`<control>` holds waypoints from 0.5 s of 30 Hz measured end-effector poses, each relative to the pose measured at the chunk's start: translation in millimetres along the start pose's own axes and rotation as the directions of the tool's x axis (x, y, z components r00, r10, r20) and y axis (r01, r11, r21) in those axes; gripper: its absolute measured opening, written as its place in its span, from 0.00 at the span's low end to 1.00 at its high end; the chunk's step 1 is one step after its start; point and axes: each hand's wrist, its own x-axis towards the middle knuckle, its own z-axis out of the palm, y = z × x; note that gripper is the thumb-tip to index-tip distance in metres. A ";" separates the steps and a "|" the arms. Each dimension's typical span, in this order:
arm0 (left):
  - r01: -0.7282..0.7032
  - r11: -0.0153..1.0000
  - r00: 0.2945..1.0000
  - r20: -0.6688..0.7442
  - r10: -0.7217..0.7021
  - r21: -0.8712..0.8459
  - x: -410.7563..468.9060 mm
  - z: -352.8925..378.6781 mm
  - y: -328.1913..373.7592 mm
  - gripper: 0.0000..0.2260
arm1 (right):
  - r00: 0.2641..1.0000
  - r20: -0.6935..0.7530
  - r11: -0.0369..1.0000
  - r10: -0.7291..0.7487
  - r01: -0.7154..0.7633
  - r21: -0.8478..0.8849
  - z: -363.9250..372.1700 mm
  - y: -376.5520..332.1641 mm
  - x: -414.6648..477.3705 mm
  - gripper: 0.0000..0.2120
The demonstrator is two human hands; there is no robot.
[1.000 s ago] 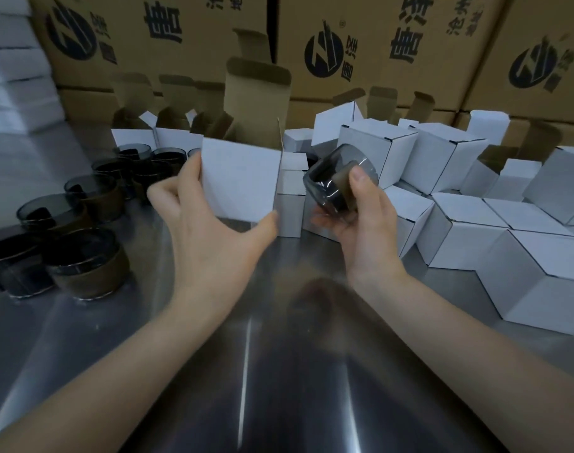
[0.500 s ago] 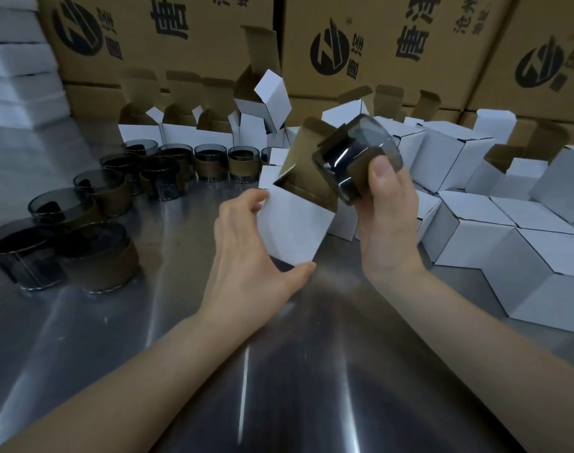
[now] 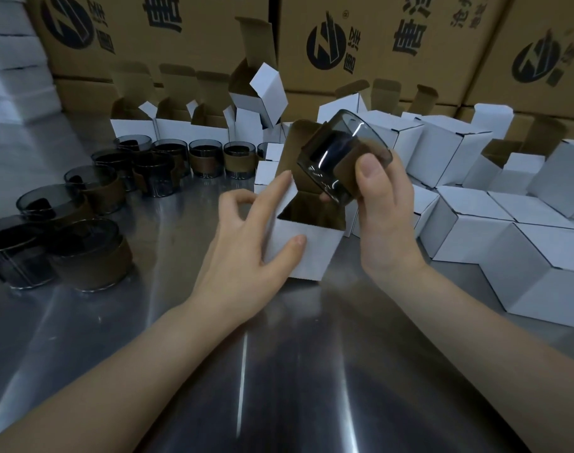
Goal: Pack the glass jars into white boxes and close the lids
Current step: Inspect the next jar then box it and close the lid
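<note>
Head view looked down on two bare hands working over a shiny metal bench (image 3: 213, 371). The left hand (image 3: 246, 256) steadied an open white box (image 3: 308, 253) that stood on the bench, thumb pressed on its front face and forefinger laid along the upper left edge, the other fingers curled beside it. The box's brown-lined lid flap (image 3: 298, 138) stood up behind the opening. The right hand (image 3: 383, 217) gripped a smoky glass jar (image 3: 341, 158) with a brown band round it, thumb on the band and fingers underneath. The jar was tilted, base pointing down towards the box mouth and rim up to the right; it hung just above the opening and was not inside. To the left of the left hand stood loose jars of the same kind (image 3: 86, 253), the nearest ones large in the frame, with a row of further jars (image 3: 207, 156) beyond that hand. Behind that row stood empty boxes with raised lids (image 3: 174, 129). To the right of the right hand lay a heap of closed white boxes (image 3: 540, 266), some of them tipped on edge. Beyond both hands rose large brown cartons (image 3: 360, 44) with dark printed logos, and far off to the left of the left hand was a stack of white sheets (image 3: 14, 76)
</note>
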 end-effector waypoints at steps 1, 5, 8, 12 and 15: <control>-0.005 1.000 1.000 0.025 0.005 -0.007 1.8 -0.2 -1.4 0.30 | 1.000 -0.001 1.000 0.010 -0.010 0.000 0.0 -0.8 0.4 0.21; -0.001 0.995 0.989 0.148 0.016 -0.100 6.2 -3.0 -2.2 0.32 | 0.999 0.020 0.999 0.038 -0.038 -0.004 -0.7 -4.7 3.0 0.21; -0.019 0.983 0.987 0.153 0.047 -0.181 8.3 -4.3 1.3 0.30 | 0.998 0.037 0.998 0.054 -0.055 0.005 -1.0 -6.2 5.0 0.22; 0.003 0.979 0.987 0.155 0.030 -0.205 11.9 -8.1 2.8 0.30 | 0.998 0.064 1.000 0.022 -0.021 -0.018 -2.1 -4.5 4.9 0.19; 0.017 0.975 0.989 0.148 0.016 -0.220 13.0 -11.7 1.3 0.31 | 0.997 0.071 0.999 -0.003 0.006 -0.047 -3.0 -5.2 4.7 0.19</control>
